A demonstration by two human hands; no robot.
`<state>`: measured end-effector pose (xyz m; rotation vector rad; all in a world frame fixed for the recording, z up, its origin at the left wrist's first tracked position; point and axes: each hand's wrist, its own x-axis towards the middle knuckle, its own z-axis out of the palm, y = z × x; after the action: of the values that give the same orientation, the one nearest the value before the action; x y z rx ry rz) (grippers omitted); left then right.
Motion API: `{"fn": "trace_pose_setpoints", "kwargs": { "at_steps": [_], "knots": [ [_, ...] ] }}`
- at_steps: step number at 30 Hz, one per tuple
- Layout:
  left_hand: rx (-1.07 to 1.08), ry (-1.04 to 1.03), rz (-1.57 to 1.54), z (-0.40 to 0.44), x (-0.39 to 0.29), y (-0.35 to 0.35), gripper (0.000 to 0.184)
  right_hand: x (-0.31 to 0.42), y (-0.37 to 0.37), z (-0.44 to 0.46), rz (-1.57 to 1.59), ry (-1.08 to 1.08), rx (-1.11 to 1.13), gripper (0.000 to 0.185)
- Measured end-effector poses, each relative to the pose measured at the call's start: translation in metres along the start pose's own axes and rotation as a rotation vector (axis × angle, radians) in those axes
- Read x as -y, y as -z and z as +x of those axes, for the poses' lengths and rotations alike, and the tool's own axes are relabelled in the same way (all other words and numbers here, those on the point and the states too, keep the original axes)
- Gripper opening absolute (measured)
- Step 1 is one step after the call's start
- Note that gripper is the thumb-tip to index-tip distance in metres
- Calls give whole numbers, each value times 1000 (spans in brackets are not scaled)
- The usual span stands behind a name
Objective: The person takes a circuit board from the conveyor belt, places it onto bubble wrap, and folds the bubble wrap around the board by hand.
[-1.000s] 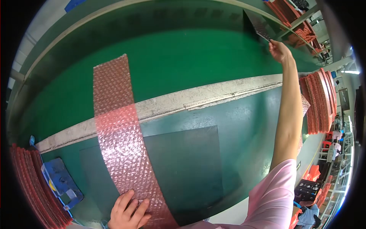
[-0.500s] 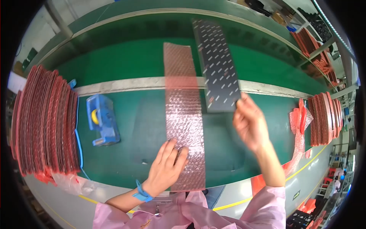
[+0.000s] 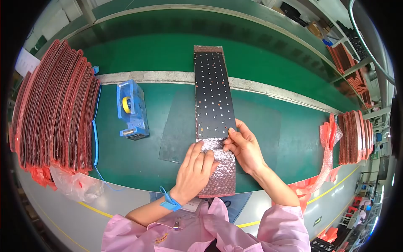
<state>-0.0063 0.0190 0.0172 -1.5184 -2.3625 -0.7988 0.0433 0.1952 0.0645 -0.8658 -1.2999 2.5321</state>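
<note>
A long black circuit board [image 3: 213,97] dotted with small white parts lies lengthwise over the upper part of a pink bubble wrap strip [image 3: 222,180]. My right hand [image 3: 247,149] pinches the board's lower right corner between thumb and fingers. Just below the board's near edge, my left hand [image 3: 194,170] rests on the wrap with its fingers stretched out, holding nothing. A blue band [image 3: 170,202] with a cord circles my left wrist. To the left of the strip stands a blue tape dispenser [image 3: 135,109] with a yellow roll.
Tall rows of reddish wrapped panels [image 3: 54,109] line the left side of the green table [image 3: 289,134]. A smaller row of wrapped panels [image 3: 354,136] and a red bubble wrap piece [image 3: 329,143] are at the right. A pale rail [image 3: 155,77] crosses the table.
My right hand has brought the black board left and down onto the bubble wrap strip. The board stood raised to the right before. My left hand stays on the wrap.
</note>
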Motion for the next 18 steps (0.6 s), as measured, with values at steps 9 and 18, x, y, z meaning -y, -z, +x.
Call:
{"fn": "trace_pose_setpoints", "kwargs": {
  "at_steps": [9, 18],
  "knots": [
    [61, 23, 10, 13, 0, 12, 68, 10, 2, 10, -137, -57, -10, 37],
    [170, 46, -35, 14, 9, 9, 73, 20, 5, 24, -496, -26, 25, 28]
  ]
}}
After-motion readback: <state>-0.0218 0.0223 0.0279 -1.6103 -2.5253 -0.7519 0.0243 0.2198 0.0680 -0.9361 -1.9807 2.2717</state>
